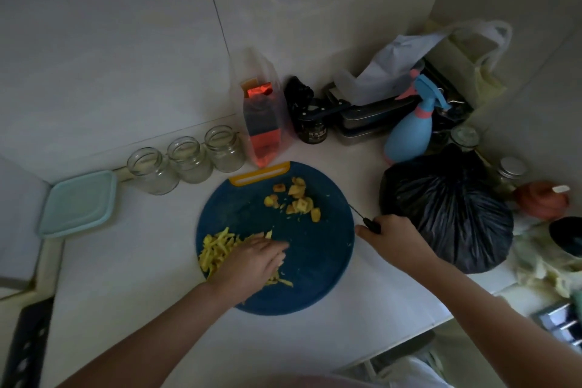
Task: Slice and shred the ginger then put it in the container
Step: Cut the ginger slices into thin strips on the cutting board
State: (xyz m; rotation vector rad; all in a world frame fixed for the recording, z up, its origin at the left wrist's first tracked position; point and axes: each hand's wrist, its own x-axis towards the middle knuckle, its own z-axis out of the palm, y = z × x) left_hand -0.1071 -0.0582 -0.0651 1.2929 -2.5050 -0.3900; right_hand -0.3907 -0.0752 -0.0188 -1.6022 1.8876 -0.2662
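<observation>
On blue board [315, 264], left grip [252, 258] loose over ginger shreds [216, 250]; right grip [393, 239] clasps knife [371, 225], blade pointing away-left.

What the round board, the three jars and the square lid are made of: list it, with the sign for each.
Round board: probably plastic, matte dark blue, with an orange moulded handle slot.
Three jars: most likely clear glass; see-through walls with bright glints.
Square lid: likely plastic, smooth pale teal, rounded corners, raised rim.
</observation>
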